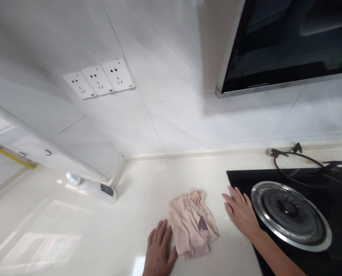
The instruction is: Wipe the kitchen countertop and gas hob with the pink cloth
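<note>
A crumpled pale pink cloth (188, 222) with a small purple patch lies on the white countertop (125, 230). Just left of the cloth, my left hand (159, 251) rests on the counter with its fingers stretched out and nothing held. On the cloth's other side is my right hand (241, 212), fingers spread and empty, at the left edge of the black glass cooktop (242, 178). Close to that hand is the round burner (288, 214) with its silver ring.
A black pan support ring (306, 155) leans at the cooktop's back edge. A white spray bottle (92, 188) stands at the left near the wall corner. Three sockets (100, 79) are set in the tiled wall. A dark range hood (288, 46) juts out at upper right.
</note>
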Demonstrator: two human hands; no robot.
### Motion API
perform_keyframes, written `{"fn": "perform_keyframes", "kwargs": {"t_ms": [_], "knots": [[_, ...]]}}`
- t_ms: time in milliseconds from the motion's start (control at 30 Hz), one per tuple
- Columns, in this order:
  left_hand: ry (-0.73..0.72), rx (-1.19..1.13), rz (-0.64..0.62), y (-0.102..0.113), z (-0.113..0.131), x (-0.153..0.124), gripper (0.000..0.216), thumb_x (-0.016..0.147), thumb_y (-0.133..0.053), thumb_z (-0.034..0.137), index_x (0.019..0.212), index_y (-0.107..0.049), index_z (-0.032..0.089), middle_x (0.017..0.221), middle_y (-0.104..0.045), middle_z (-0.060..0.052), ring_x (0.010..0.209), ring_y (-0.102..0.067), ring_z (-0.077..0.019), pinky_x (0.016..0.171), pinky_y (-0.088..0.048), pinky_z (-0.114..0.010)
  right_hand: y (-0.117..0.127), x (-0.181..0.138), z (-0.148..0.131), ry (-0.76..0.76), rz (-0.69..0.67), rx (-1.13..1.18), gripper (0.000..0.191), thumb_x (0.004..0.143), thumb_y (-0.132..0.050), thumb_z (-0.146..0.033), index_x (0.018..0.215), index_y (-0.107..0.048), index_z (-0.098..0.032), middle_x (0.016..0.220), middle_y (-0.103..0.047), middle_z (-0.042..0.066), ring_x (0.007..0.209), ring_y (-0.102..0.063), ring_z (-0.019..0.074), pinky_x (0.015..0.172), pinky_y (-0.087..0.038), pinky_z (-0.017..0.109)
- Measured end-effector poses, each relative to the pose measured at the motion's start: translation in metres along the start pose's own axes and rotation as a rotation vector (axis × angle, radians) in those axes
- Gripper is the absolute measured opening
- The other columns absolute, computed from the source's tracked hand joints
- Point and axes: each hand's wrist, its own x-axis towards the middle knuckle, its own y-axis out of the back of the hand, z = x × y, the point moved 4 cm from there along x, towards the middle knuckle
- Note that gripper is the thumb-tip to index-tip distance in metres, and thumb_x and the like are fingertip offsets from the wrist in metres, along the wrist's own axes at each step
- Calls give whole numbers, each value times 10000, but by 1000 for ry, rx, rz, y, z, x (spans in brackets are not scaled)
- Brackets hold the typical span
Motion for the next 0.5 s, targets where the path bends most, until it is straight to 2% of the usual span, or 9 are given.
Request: {"fn": "perform_keyframes", "kwargs": {"t_ms": [133, 500], "knots": [[4, 0, -3, -2, -1, -2, 644, 950, -597, 453, 1533, -448, 223, 1598, -480, -106, 1489, -416, -278, 1122, -412, -452, 0, 2, -6, -122, 3, -49, 481, 1026, -373, -339, 1429, -599, -205, 1663, -341, 150, 1535, -300, 336, 1209, -291, 540], [95, -135, -50, -11, -4, -7, 588, 960, -587, 459, 1510, -483, 277, 1590, -493, -97, 1465, -460, -294, 1124, -452, -495, -19, 5, -2, -226, -125, -147, 618, 1027, -318, -361, 1571, -395, -76, 1642, -347, 232, 1537, -287, 354, 1235, -200, 547]]}}
